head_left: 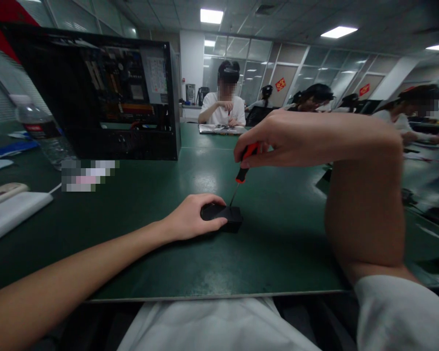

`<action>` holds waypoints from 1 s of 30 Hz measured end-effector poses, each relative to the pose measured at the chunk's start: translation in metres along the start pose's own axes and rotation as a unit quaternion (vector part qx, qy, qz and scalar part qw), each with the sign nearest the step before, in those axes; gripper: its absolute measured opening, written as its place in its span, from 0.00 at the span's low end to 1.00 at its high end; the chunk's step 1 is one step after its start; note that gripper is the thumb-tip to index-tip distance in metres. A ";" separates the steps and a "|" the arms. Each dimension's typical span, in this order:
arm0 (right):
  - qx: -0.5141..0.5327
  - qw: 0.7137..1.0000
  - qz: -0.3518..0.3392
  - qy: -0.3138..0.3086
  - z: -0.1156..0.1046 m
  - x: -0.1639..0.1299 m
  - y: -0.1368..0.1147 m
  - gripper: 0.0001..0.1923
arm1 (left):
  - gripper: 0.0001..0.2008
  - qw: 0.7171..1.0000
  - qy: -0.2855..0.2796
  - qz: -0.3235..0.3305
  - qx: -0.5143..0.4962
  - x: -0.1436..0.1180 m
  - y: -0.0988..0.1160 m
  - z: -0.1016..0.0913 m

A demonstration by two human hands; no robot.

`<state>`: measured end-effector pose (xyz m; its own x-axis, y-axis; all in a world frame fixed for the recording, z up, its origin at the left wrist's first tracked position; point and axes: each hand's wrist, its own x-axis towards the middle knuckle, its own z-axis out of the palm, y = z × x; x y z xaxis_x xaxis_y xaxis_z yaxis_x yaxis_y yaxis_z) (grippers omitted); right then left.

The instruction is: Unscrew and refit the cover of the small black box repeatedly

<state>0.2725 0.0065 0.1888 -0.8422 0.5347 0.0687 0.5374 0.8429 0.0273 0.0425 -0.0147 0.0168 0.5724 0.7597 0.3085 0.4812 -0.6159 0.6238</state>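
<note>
A small black box-shaped device [234,218] lies on the green tabletop in front of me. My left hand [195,217] grips it from the left, thumb on the near side and fingers on the far side. Above and to the right, my right hand [267,139] is closed around the red and black handle of a screwdriver [242,170]. The screwdriver tilts, and its thin shaft runs down to the top of the black device. Whether the tip sits in a screw is too small to tell.
An open black computer case [131,141] stands at the back left, beside a plastic bottle [46,131]. A white box-like object [14,214] lies at the left edge. Across the green table [212,265] a person [223,105] works over a board; others sit at the right.
</note>
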 end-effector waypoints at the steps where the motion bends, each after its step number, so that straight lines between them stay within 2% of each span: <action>1: 0.003 1.000 -0.004 0.001 0.001 0.002 0.001 0.13 | 0.17 1.000 -0.001 -0.001 0.000 0.000 0.000 0.000; 12: 0.006 0.999 0.012 -0.031 -0.001 0.001 0.003 0.16 | 0.21 0.999 -0.018 -0.029 -0.019 -0.002 -0.001 0.001; 20: 0.016 1.000 -0.001 -0.008 0.002 0.001 0.000 0.12 | 0.20 0.999 -0.017 -0.028 -0.015 -0.001 0.001 0.001; 26: 0.012 1.000 0.010 -0.008 0.005 0.006 0.001 0.16 | 0.20 0.999 -0.021 -0.032 -0.018 0.000 0.001 0.001; 30: 0.040 0.998 -0.037 -0.017 0.005 0.009 0.001 0.13 | 0.20 0.999 -0.023 -0.032 -0.022 0.000 0.001 0.001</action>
<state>0.2654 0.0123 0.1841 -0.8817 0.4705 0.0357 0.4687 0.8820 -0.0489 0.0436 -0.0158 0.0166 0.5719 0.7865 0.2331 0.4892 -0.5551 0.6727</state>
